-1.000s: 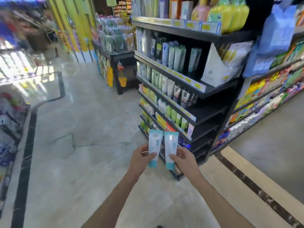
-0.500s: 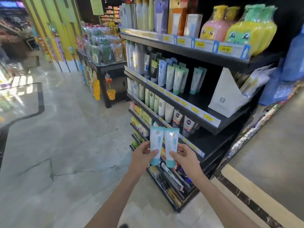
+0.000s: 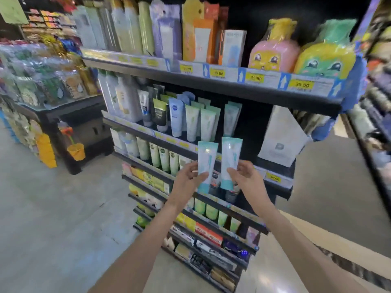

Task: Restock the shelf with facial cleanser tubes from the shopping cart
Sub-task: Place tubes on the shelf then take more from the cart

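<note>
In a shop aisle, before a black shelf (image 3: 211, 85) with a bare gap beside standing tubes, left hand (image 3: 186, 182) and right hand (image 3: 247, 180) each pinch one upright cleanser tube (image 3: 207, 163), caps down.

— What can you read from my feed?
— On the top shelf's edge strip (image 3: 211, 76), the yellow price tags (image 3: 301, 84) say 39.90, below the yellow-green character bottle (image 3: 324, 52).
— Anything else?
— The blue tube (image 3: 176, 117) one shelf under that strip looks like Nivea; everything else is too blurred for me.
</note>
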Demonstrator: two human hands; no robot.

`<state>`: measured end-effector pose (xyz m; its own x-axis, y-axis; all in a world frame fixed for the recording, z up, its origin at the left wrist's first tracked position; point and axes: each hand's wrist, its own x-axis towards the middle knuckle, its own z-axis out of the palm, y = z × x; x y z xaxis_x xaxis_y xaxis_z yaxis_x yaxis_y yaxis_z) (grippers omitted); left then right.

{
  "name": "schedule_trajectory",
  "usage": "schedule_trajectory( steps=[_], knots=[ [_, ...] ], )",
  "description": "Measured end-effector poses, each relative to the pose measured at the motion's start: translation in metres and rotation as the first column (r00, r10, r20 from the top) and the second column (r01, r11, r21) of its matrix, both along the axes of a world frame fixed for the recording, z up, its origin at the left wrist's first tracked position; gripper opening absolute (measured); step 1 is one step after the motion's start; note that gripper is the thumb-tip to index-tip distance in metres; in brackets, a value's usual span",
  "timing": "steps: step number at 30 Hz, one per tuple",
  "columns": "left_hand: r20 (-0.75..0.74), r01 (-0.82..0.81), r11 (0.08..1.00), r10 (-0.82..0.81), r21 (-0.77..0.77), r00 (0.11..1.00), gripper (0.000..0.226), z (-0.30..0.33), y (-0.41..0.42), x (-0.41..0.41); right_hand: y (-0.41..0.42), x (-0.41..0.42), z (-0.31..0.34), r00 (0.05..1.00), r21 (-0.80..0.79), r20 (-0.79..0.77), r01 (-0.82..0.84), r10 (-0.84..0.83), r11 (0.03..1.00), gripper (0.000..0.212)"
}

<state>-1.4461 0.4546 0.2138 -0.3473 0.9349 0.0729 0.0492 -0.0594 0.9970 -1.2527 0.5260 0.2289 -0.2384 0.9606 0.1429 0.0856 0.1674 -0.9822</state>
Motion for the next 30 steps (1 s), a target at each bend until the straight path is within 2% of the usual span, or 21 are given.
schedule_trajectory(
  steps=[8, 13, 19, 30],
  knots=[
    [-0.054, 0.053, 0.996, -0.049, 0.066, 0.997, 0.037, 0.021, 0.056, -0.041, 0.055, -0.031, 0.036, 0.98, 0.105, -0.031, 0.198, -0.196, 0.974, 0.034],
    [-0.013, 0.098, 0.992, -0.097, 0.074, 0.995, 0.043, 0.019, 0.073, -0.055, 0.091, -0.05, 0.048, 0.949, 0.134, 0.091, 0.289, -0.302, 0.948, 0.039],
    [0.006, 0.113, 0.99, -0.114, 0.086, 0.993, 0.039, 0.008, 0.08, -0.067, 0.112, -0.069, 0.036, 0.892, 0.161, 0.294, 0.308, -0.344, 0.938, 0.039],
    [0.024, 0.097, 0.992, -0.1, 0.083, 0.995, 0.041, -0.005, 0.083, -0.072, 0.135, -0.085, 0.032, 0.858, 0.174, 0.367, 0.315, -0.358, 0.933, 0.038]
  ],
)
